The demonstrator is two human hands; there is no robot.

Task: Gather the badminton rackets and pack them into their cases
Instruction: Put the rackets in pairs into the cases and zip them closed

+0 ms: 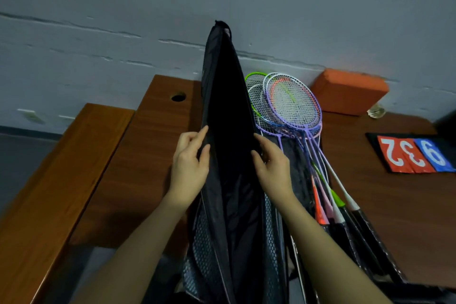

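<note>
Both hands grip an open black racket case.
Its left edge is pinched by the left hand (190, 163), its right edge by the right hand (271, 165); the case (229, 111) is held upright over the wooden table (148, 155), with rackets (291, 106) piled just right.

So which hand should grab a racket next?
Probably the right hand. The rackets lie just beyond it on the table, on its side of the black case. The left hand grips the far edge and can keep the case open.
</note>
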